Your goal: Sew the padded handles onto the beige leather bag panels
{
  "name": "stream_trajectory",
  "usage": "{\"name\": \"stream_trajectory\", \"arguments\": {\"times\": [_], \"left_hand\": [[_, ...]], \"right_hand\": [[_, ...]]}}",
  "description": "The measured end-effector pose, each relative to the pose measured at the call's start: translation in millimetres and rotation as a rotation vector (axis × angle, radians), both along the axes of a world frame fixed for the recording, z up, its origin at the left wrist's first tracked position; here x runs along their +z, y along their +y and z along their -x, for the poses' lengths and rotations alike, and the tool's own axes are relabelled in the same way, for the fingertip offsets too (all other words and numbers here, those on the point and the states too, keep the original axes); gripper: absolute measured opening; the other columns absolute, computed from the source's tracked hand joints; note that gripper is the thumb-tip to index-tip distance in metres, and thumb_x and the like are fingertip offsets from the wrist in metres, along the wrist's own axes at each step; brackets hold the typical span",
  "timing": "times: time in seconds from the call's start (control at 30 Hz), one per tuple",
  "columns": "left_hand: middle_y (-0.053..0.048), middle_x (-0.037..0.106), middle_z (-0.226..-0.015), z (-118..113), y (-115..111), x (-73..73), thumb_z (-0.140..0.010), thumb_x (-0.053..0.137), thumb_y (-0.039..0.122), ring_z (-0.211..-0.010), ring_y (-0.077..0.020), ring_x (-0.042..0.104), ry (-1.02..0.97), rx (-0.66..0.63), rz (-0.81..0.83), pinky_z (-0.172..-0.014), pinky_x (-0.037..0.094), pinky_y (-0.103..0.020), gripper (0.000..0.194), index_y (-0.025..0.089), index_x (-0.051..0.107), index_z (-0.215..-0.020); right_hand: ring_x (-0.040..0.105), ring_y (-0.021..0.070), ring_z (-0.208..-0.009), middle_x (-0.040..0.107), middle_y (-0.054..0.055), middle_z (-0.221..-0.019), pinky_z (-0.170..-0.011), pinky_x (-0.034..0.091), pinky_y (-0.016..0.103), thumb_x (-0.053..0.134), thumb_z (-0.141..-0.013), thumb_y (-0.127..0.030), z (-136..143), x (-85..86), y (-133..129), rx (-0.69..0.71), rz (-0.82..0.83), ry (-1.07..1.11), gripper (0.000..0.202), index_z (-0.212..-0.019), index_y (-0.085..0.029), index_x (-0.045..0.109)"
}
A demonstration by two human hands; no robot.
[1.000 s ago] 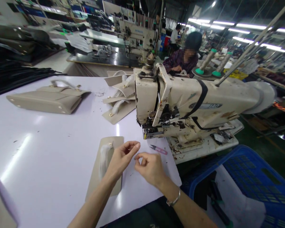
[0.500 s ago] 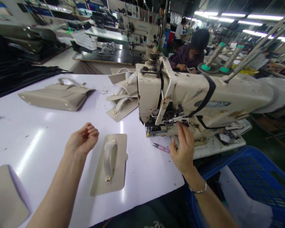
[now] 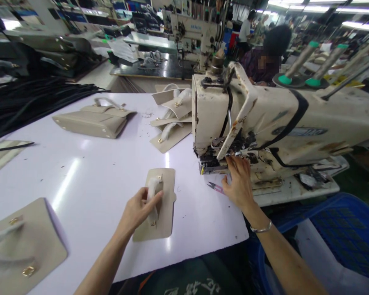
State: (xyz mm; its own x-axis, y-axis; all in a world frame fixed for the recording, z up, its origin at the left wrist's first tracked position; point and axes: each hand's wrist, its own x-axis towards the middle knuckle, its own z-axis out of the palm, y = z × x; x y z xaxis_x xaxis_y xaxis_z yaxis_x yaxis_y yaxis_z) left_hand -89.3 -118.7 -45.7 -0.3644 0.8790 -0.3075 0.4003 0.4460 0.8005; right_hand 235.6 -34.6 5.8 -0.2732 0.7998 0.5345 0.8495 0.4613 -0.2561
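My left hand (image 3: 140,209) is closed around the wrapped handle (image 3: 154,185) of a beige bag flap (image 3: 167,221) lying flat on the white table. Gold fittings show at both handle ends. Under the arm of the sewing machine (image 3: 264,110), my right hand (image 3: 240,184) reaches up to the presser area. Its fingers are stretched out with the thumb apart, and the fingertips are partly hidden against the metal parts. Just left of that thumb lies a pair of pink thread snips (image 3: 215,187), its handle partly covered by the hand.
More beige flaps with handles (image 3: 172,137) are piled left of the machine head. A beige handbag (image 3: 92,121) lies farther back, and another flap (image 3: 39,241) sits at near left. At right stands a blue plastic basket (image 3: 341,229). A person (image 3: 264,61) sits beyond the machine.
My left hand has moved right from above the table, opened from a fist and taken hold of the flap's handle. My right hand stays at the machine. The view has shifted left.
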Motion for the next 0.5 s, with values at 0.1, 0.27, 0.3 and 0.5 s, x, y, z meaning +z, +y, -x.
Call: {"name": "stream_trajectory", "arguments": {"times": [0.1,0.27,0.3,0.5], "left_hand": [[-0.003,0.058,-0.065,-18,-7,-1.8,-0.079,0.067,0.062,-0.059,-0.0169,0.051,-0.255,-0.004,0.019,-0.055,0.037,-0.026,0.047,0.016,0.062,-0.071],[-0.002,0.052,-0.067,-49,-12,25.4,-0.087,0.065,0.048,-0.061,-0.0127,0.048,-0.71,-0.007,-0.126,-0.056,0.039,-0.024,0.039,0.016,0.057,-0.069],[-0.002,0.05,-0.068,-55,-12,32.5,-0.09,0.064,0.045,-0.064,-0.0127,0.048,-0.807,-0.021,-0.16,-0.06,0.04,-0.024,0.036,0.016,0.056,-0.069],[0.0,0.046,-0.067,-72,-13,55.3,-0.094,0.059,0.036,-0.063,-0.0122,0.044,-1.142,-0.063,-0.211,-0.06,0.041,-0.024,0.026,0.018,0.056,-0.076]], "right_hand": [[0.052,0.0261,-0.123,0.06,0.013,-0.128,-0.109,0.042,0.049,0.055,-0.087,-0.017,15,-8.2,-26,0.027,0.056,0.306,0.047,-0.134,-0.017,0.057],[0.066,0.0216,-0.098,0.07,0.011,-0.112,-0.085,0.055,0.037,0.072,-0.082,-0.038,55,-25.3,-66,0.066,0.794,0.866,0.043,-0.12,-0.017,0.067],[0.066,0.0214,-0.098,0.07,0.011,-0.112,-0.085,0.055,0.036,0.075,-0.08,-0.042,63,-26.2,-68,0.097,0.948,0.978,0.049,-0.12,-0.017,0.067],[0.06,0.0122,-0.068,0.071,0.003,-0.079,-0.065,0.051,0.024,0.083,-0.069,-0.042,83,-11.1,-68,0.143,1.186,1.384,0.035,-0.09,-0.015,0.077]]}}
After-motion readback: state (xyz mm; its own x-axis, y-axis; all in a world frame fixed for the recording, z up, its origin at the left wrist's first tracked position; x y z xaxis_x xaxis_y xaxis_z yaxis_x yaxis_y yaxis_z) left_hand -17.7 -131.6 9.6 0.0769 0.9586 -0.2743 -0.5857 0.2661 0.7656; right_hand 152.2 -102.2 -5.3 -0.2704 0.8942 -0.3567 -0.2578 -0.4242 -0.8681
